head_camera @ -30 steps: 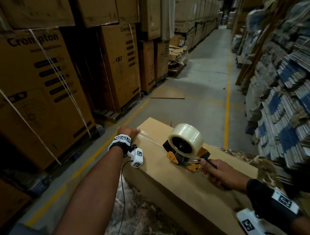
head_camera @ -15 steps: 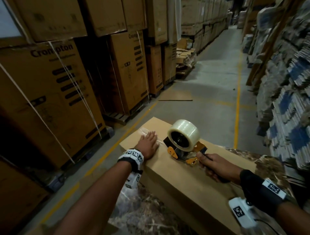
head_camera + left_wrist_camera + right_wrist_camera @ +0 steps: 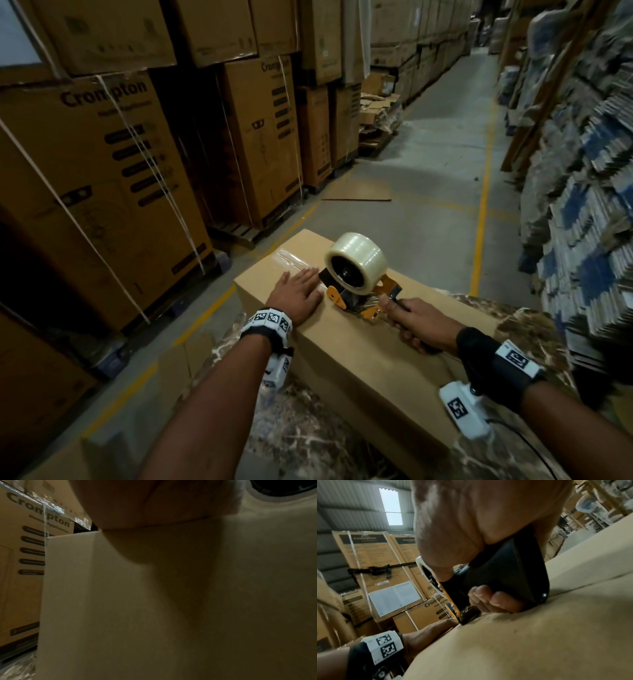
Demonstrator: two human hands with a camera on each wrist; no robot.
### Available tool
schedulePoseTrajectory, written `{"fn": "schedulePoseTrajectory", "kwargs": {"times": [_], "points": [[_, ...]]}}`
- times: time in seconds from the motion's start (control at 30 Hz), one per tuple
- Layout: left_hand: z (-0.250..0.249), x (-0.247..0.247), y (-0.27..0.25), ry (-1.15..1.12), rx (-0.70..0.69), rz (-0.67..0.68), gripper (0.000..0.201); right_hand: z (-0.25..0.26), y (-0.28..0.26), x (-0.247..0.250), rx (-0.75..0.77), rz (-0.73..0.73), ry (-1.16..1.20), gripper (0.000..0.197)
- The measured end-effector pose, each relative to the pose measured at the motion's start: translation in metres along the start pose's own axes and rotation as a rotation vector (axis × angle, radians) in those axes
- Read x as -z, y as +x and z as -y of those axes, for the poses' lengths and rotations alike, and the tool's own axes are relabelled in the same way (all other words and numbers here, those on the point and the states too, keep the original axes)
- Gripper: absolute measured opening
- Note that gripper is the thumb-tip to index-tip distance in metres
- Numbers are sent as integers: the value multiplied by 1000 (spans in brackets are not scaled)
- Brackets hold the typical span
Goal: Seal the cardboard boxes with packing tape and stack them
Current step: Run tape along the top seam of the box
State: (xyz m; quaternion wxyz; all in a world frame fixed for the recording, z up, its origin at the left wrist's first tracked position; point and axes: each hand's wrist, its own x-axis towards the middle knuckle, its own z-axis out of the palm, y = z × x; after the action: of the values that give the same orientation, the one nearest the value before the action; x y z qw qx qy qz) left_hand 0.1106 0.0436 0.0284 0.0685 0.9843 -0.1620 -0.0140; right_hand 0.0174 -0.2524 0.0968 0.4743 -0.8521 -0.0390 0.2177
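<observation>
Warehouse aisle, one box, one tape dispenser

box seam under dispenser — hidden

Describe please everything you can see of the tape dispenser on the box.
The tape dispenser has an orange frame, dark metal parts and a black handle, and carries a thick roll of clear tape standing on edge. Its front end rests on the cardboard box top. The right hand wraps the handle; the left hand lies flat beside it on laid tape.
</observation>
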Motion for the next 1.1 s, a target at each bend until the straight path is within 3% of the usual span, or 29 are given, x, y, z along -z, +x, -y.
{"fn": "schedulePoseTrajectory", "kwargs": {"times": [0.33,0.47,0.77,1.1], "points": [[-1,0,-2,16,20,3,58,-44,-69,35,-13,-74,-133,59],[-14,-2,-4,45,36,24,63,-60,-91,36,-8,-108,-79,59],[-89,-17,-40,28,-161,32,67,-71,-85,31,49,-137,-96,62],[-38,-8,0,12,-131,55,71,-37,-36,23,76,-158,-193,60]]}}
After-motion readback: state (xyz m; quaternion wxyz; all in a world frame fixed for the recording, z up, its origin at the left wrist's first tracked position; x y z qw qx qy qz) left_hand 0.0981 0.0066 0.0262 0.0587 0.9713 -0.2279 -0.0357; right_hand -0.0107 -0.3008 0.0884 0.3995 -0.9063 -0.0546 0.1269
